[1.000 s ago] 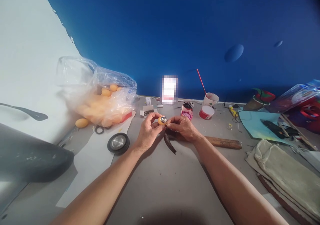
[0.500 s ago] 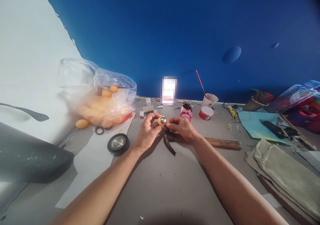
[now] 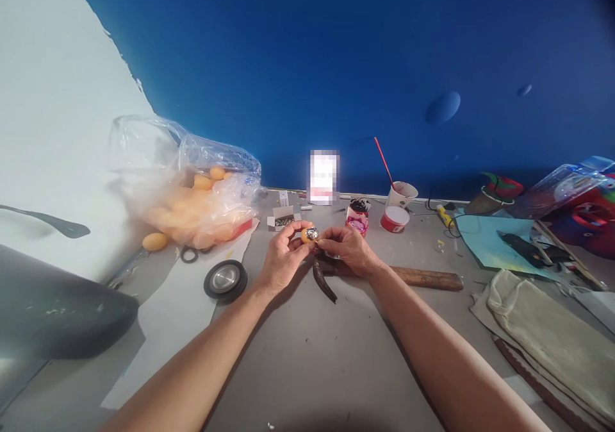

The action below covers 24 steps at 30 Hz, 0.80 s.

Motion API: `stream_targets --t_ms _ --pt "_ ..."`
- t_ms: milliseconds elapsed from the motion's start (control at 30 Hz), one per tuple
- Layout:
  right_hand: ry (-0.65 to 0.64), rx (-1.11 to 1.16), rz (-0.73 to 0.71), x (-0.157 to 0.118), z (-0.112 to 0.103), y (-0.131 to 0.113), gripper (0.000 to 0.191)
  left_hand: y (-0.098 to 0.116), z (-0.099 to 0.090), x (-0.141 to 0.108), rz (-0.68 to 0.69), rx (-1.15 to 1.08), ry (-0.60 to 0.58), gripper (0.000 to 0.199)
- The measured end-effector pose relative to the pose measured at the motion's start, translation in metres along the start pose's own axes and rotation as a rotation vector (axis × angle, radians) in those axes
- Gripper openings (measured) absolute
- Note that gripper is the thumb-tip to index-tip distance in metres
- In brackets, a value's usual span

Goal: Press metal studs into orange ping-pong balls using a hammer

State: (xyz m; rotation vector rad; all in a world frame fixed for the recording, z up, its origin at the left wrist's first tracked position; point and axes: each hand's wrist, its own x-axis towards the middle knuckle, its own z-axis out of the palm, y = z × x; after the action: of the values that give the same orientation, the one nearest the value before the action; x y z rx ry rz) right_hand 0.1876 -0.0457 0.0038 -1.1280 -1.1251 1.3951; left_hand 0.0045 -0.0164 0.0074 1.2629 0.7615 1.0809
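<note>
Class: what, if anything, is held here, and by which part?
A silver-patched orange ball, by its left side, in the left hand; whether the right hand holds anything cannot be told.

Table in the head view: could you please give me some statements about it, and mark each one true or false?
1. The left hand holds an orange ball that has a shiny silvery part. True.
2. Every orange ball apart from the held one is inside the clear bag. False: a loose ball lies outside, beside the bag.
3. A wooden handle reaches out to the right of the right hand. True.
4. The red stick lies flat on the table. False: the red stick leans in the white cup.
5. A small open box sits beyond the left hand. True.
</note>
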Motion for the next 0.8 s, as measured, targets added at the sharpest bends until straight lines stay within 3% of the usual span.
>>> stream_targets --t_ms 433,800 --pt "-0.014 -0.109 -0.035 0.0008 -0.0022 0.0016 0.034 -0.0041 0.0018 0.0004 0.035 0.101 0.063 0.045" --pt "-0.048 -0.062 -0.069 0.0001 -0.0044 0.0064 0.046 -0.0046 0.0029 0.0009 0.034 0.105 0.097 0.048"
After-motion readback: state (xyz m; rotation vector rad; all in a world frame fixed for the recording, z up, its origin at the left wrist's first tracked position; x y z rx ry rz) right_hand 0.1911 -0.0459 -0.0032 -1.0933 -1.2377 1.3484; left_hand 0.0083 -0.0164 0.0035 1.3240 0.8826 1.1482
